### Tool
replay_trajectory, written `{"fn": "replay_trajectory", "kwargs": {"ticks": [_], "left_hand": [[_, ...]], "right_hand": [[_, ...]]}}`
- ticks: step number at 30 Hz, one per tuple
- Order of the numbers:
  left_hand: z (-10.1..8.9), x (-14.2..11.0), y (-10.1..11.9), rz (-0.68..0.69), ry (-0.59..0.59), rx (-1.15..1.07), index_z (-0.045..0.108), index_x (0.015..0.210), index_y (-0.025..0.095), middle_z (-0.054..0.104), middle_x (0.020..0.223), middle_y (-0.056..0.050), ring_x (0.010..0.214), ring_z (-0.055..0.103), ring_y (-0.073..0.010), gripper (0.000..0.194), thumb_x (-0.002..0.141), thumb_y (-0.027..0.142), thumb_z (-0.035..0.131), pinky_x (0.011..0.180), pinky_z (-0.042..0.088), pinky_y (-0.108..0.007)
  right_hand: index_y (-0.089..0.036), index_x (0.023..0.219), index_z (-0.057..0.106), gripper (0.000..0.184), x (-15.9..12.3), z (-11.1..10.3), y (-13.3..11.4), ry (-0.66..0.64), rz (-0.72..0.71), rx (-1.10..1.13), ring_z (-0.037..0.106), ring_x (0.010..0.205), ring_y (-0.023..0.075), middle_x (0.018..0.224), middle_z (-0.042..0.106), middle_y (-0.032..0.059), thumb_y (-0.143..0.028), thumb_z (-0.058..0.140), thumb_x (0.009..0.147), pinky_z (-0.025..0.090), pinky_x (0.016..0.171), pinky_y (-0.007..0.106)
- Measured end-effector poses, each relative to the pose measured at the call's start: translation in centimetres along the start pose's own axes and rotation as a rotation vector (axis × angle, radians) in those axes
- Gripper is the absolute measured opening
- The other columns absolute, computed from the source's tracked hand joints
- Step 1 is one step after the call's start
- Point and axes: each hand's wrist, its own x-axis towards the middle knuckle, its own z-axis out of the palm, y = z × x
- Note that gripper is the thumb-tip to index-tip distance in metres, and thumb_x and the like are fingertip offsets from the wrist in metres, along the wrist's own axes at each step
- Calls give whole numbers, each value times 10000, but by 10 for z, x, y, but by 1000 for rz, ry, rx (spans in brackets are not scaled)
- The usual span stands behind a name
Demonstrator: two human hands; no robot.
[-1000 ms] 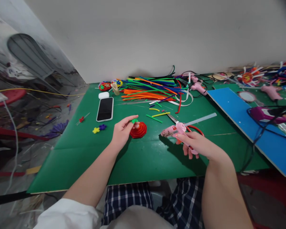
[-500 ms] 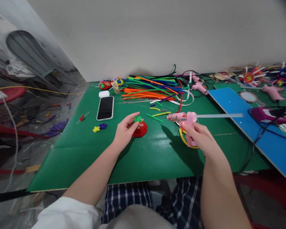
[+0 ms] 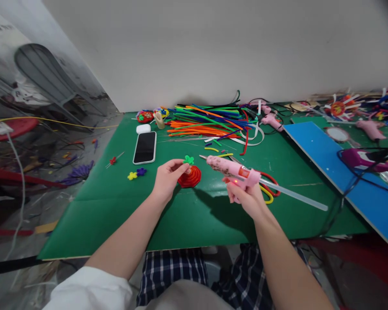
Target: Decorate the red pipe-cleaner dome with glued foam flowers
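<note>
Between thumb and fingers, my left hand (image 3: pixel 168 177) pinches a small green flower (image 3: pixel 189 160). Just under it on the table lies a red coiled disc (image 3: pixel 191 178). My right hand (image 3: pixel 245 193) is wrapped round the handle of a pink glue gun (image 3: pixel 228 167), its nozzle pointing left toward the green flower, a short gap away. A clear glue stick (image 3: pixel 297 197) juts from the gun's back end. Behind that hand, scissors (image 3: pixel 270 184) with red and yellow handles lie partly hidden. Left of my left hand rest a yellow flower (image 3: pixel 132 175) and a purple flower (image 3: pixel 141 172).
A phone (image 3: pixel 145 147) and a white case (image 3: pixel 143 128) lie at the back left of the green table (image 3: pixel 123 219). Coloured pipe cleaners (image 3: pixel 207 122) are heaped along the wall. At right is a blue board (image 3: pixel 330 161) with black cables and a purple tool (image 3: pixel 364 159).
My right hand has brought the glue gun leftward, and its nozzle now tilts up to the left. In my left hand the green flower has turned to face me more.
</note>
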Motion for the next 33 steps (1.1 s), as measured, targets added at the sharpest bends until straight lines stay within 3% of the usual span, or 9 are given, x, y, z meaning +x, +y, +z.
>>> {"fn": "replay_trajectory", "kwargs": {"ticks": [8,15,33], "left_hand": [[-1,0,1,-5,4,-5,623,815,133,672,651,-28,619,626,-144,279,627,318,715,661,471,-280],[1,-2,4,52,-10,73,626,766,142,656,638,-11,606,598,-123,218,662,325,684,634,458,-248],[0,-4,2,124,0,188,627,734,157,639,644,-3,595,580,-120,216,666,358,665,593,450,-233]], "right_hand": [[-150,843,612,318,2,8,18,-51,-62,-274,487,478,115,557,525,-2,-447,540,755,408,457,238],[-174,711,577,307,2,9,17,-48,-118,-456,491,478,131,506,505,2,-467,508,770,401,473,238],[-202,706,577,318,2,10,16,-40,-77,-540,528,494,163,474,505,8,-504,489,757,413,482,252]]}}
